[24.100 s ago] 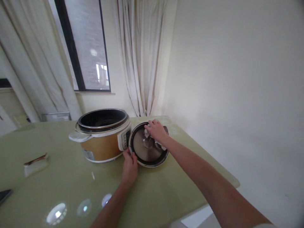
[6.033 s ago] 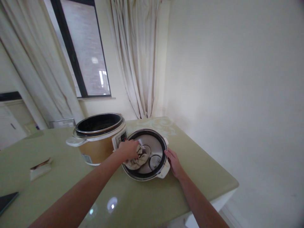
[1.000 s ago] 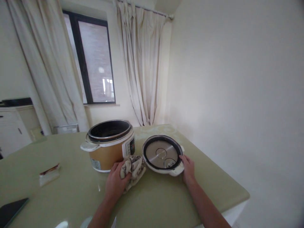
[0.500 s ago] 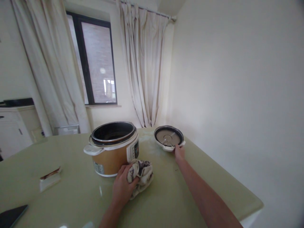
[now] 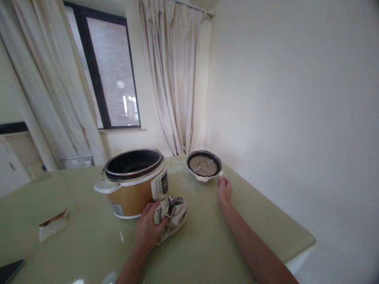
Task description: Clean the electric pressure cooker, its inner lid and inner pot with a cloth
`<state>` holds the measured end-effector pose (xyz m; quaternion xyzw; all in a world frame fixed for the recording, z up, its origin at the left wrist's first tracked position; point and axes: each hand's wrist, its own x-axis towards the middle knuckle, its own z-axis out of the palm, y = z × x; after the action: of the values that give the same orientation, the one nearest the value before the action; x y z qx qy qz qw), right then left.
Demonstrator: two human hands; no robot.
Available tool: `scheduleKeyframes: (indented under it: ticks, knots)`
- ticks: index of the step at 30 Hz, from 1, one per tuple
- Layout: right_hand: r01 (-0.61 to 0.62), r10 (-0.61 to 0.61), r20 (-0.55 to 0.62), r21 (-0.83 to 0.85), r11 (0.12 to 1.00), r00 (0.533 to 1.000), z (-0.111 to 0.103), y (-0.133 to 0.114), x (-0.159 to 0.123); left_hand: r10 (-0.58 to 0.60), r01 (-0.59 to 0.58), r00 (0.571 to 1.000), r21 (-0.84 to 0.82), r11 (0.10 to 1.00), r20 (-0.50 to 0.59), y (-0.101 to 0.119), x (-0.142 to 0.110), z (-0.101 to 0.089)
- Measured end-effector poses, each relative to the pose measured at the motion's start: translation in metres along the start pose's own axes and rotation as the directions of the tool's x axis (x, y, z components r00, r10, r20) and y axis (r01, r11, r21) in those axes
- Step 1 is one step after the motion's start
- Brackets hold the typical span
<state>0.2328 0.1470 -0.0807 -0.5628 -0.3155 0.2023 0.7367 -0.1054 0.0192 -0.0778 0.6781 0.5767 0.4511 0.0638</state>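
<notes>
My left hand (image 5: 150, 227) is closed around a crumpled cream cloth (image 5: 171, 217) with dark marks, low over the table in front of the cooker. Beside it stands an electric cooker (image 5: 133, 187) with a gold body, white base and side handle, and a control panel facing right. Its top is uncovered, and a dark inner pot (image 5: 133, 162) sits inside. Toward the back right, the round lid (image 5: 203, 165) lies with its metal underside up. Just off the lid's near right edge is my right hand (image 5: 225, 192), empty, its fingers loosely bent and slightly apart.
A pale green glossy table (image 5: 189, 256) carries everything, its right edge running near the wall. A small clear packet (image 5: 53, 225) lies at left, with a dark flat object (image 5: 10, 271) at the lower left corner. Curtains (image 5: 174, 79) hang behind.
My right hand has carried the lid away to the back right, set it down and let go. The cloth stays in my left hand, now apart from the lid it rubbed earlier.
</notes>
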Motion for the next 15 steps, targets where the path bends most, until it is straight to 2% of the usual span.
scheduleKeyframes:
  ticks: [2, 3, 4, 5, 6, 7, 8, 9, 10, 11, 12, 14, 15]
  knots:
    - [0.050, -0.051, 0.040, 0.039, 0.998, 0.998, -0.008, -0.012, -0.024, 0.000, 0.000, 1.000, 0.008, 1.000, 0.018, 0.004, -0.001, 0.002]
    - [0.093, -0.103, 0.136, 0.077, 0.993, 0.985, -0.010, -0.019, -0.039, 0.012, -0.012, 0.999, 0.001, 1.000, 0.040, 0.008, -0.004, 0.004]
    - [0.121, -0.157, 0.338, 0.125, 0.985, 0.928, -0.010, -0.026, -0.057, 0.031, -0.031, 0.997, -0.013, 0.999, 0.069, 0.013, -0.007, 0.007]
    - [0.140, -0.212, 0.555, 0.170, 0.975, 0.804, -0.008, -0.032, -0.075, 0.055, -0.052, 0.994, -0.037, 0.998, 0.097, 0.019, -0.011, 0.010]
    - [0.176, -0.266, 0.727, 0.199, 0.964, 0.633, -0.007, -0.038, -0.092, 0.080, -0.072, 0.990, -0.069, 0.995, 0.114, 0.025, -0.016, 0.013]
    - [0.248, -0.310, 0.834, 0.216, 0.944, 0.456, -0.005, -0.042, -0.107, 0.098, -0.086, 0.988, -0.105, 0.991, 0.119, 0.030, -0.022, 0.016]
    - [0.319, -0.330, 0.894, 0.231, 0.919, 0.303, -0.003, -0.046, -0.119, 0.107, -0.090, 0.987, -0.141, 0.986, 0.117, 0.034, -0.026, 0.017]
    - [0.377, -0.327, 0.922, 0.234, 0.896, 0.205, -0.002, -0.048, -0.128, 0.106, -0.084, 0.987, -0.178, 0.980, 0.118, 0.036, -0.031, 0.017]
    - [0.429, -0.322, 0.934, 0.229, 0.874, 0.156, -0.002, -0.048, -0.134, 0.101, -0.070, 0.986, -0.216, 0.974, 0.136, 0.037, -0.033, 0.014]
    - [0.461, -0.316, 0.937, 0.217, 0.860, 0.148, -0.003, -0.048, -0.136, 0.095, -0.047, 0.979, -0.251, 0.967, 0.181, 0.037, -0.033, 0.010]
    - [0.472, -0.309, 0.936, 0.200, 0.859, 0.167, -0.004, -0.047, -0.136, 0.092, -0.022, 0.965, -0.277, 0.961, 0.244, 0.037, -0.031, 0.003]
    - [0.449, -0.299, 0.926, 0.171, 0.877, 0.230, -0.006, -0.045, -0.132, 0.093, 0.005, 0.932, -0.269, 0.963, 0.350, 0.041, -0.020, -0.015]
    - [0.423, -0.289, 0.919, 0.157, 0.893, 0.269, -0.008, -0.044, -0.129, 0.097, -0.016, 0.928, -0.224, 0.975, 0.360, 0.046, -0.010, -0.026]
